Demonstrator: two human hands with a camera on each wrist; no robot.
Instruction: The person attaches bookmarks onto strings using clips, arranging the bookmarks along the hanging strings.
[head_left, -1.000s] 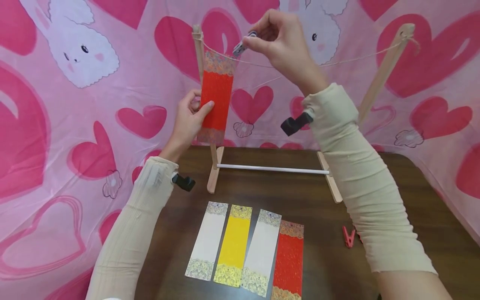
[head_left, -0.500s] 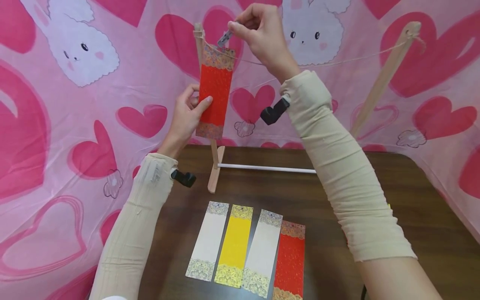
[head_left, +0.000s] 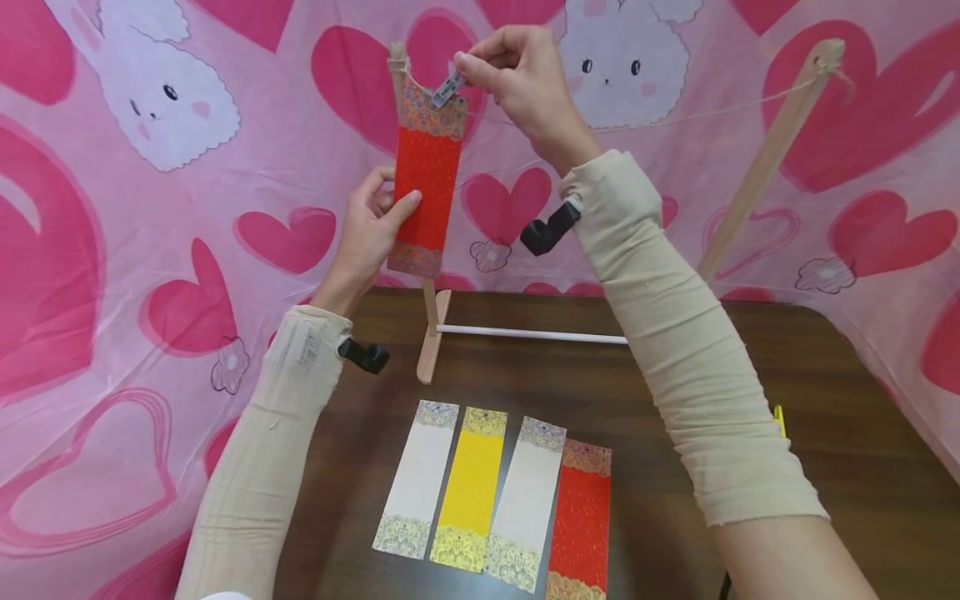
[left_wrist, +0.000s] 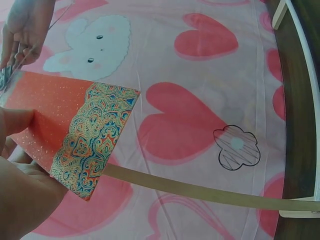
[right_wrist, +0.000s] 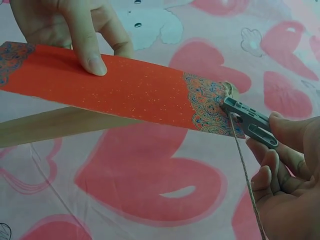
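My left hand [head_left: 371, 221] pinches the left edge of a red paper strip [head_left: 427, 179], thumb in front and fingers behind. The strip hangs upright at the cord [head_left: 697, 118], near the left wooden post [head_left: 397, 71], with patterned bands at both ends. Above it, my right hand [head_left: 521, 79] pinches a grey clothespin [head_left: 447, 88] by its handle end. In the right wrist view the clothespin [right_wrist: 250, 120] has its tip over the strip's patterned top edge and the cord [right_wrist: 246, 175]. The left wrist view shows the strip's lower patterned band [left_wrist: 97, 137] up close.
On the dark table [head_left: 675, 542] lie two white strips [head_left: 416, 479] [head_left: 527, 504], a yellow strip [head_left: 470, 487] and another red strip [head_left: 579, 525]. A white rod [head_left: 532, 335] joins the stand's feet. The right post [head_left: 772, 158] leans behind my right arm. A yellow item [head_left: 780, 419] is partly hidden.
My right hand has moved left with the clothespin, which has come from above the cord down onto the red strip's top edge. My left hand still holds the strip, shifted only slightly.
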